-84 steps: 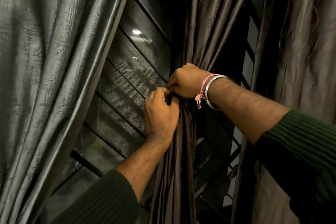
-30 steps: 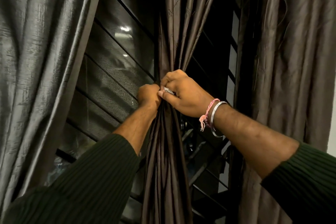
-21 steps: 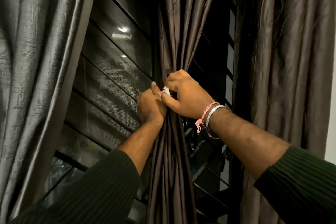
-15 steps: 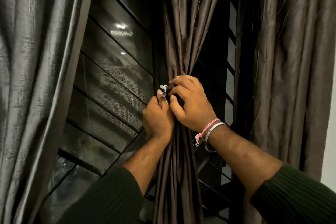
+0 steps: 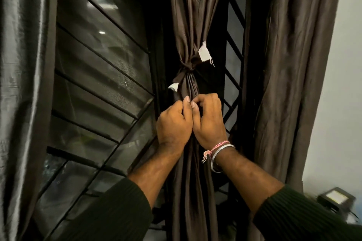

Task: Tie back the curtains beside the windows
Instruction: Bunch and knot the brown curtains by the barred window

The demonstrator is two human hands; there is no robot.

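I have both hands on the gathered middle curtain (image 5: 193, 25), just below the knot: my left hand (image 5: 174, 123) curls round the bunched folds from the nine o'clock side, thumb up along the cloth, and my right hand (image 5: 209, 121) curls round them from three o'clock, forefinger and thumb pinching a pleat. The two hands touch each other. The tie (image 5: 188, 67) sits above them at twelve o'clock, knotted round the curtain, with one pale-backed tail sticking up toward one o'clock and the other hanging toward eight o'clock. I judge the knot made and the folds below being tidied. My worry is that a downward tug here drags cloth through the loop and slackens it, or that the short tails slip out, since the fabric looks smooth and slippery. A hard pull could also strain the hanging above, which I cannot see. The window (image 5: 98, 68) with its dark slanted bars fills the ten o'clock side, ceiling lights mirrored in the glass. A shiny grey curtain (image 5: 21, 84) hangs loose at nine o'clock and another brown curtain (image 5: 293, 64) at two o'clock, neither tied that I can see. A pale wall (image 5: 344, 84) stands at three o'clock; a blurred object lies at five o'clock.
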